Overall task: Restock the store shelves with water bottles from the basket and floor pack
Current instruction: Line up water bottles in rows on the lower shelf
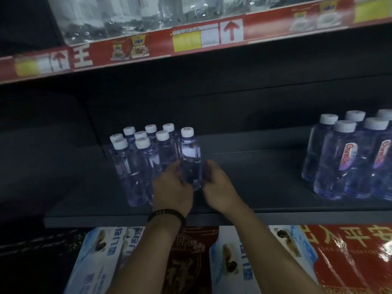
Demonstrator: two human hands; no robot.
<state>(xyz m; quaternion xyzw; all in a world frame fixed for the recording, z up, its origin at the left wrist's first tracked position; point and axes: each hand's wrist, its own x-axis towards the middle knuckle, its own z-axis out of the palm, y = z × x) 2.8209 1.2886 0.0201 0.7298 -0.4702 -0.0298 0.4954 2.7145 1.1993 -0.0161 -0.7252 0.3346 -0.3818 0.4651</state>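
Note:
A clear water bottle [191,158] with a white cap stands upright on the dark middle shelf [265,179], at the right end of a cluster of several like bottles [135,166]. My left hand [172,187], with a dark band at the wrist, curls round the bottle's lower left side. My right hand [216,183] curls round its lower right side. The bottle's base is hidden between my hands. No basket or floor pack is in view.
Larger labelled water bottles [347,158] stand grouped at the shelf's right end. Bare shelf lies between the two groups. The shelf above has a red price strip [148,47] and clear bottles. Below the shelf edge lie printed packs [233,262] and a red package [356,262].

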